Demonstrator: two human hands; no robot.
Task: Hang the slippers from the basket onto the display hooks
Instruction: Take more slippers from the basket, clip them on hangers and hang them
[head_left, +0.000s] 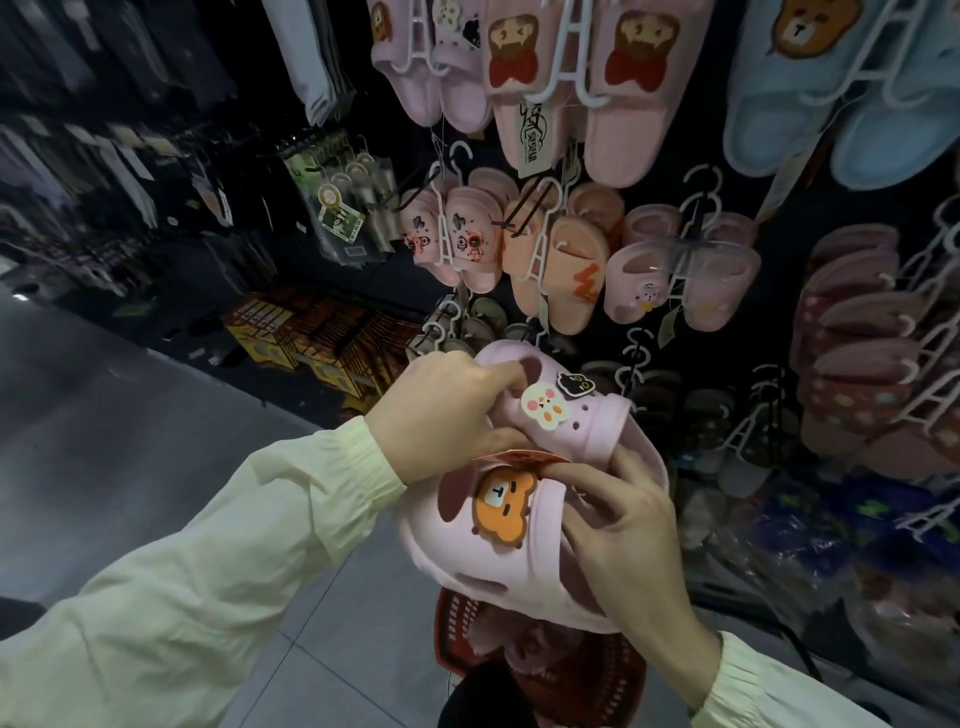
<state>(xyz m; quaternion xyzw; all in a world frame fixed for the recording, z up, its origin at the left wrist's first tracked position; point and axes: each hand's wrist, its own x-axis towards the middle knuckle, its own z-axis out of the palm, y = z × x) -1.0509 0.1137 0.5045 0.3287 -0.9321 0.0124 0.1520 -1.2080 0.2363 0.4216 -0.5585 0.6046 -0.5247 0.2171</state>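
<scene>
I hold a pair of pale pink slippers in front of the display wall. The upper slipper (582, 415) carries a white bunny charm and a black cat charm; my left hand (447, 410) grips its strap, a finger poked into a hole. The lower slipper (498, 551) has an orange bear charm, and my right hand (628, 535) grips its strap and side. A red tag (524, 458) shows between the two slippers. The red basket (457, 623) sits below them on the floor with more pink slippers inside. Black display hooks (524, 218) jut from the wall above.
Pink, peach and blue slipper pairs on white plastic hangers (540, 254) fill the dark wall ahead and right. Darker slippers (857, 364) hang at the right edge. Packaged goods (343, 208) and orange boxes (311, 332) line the left. Grey tiled floor (130, 441) lies to the left.
</scene>
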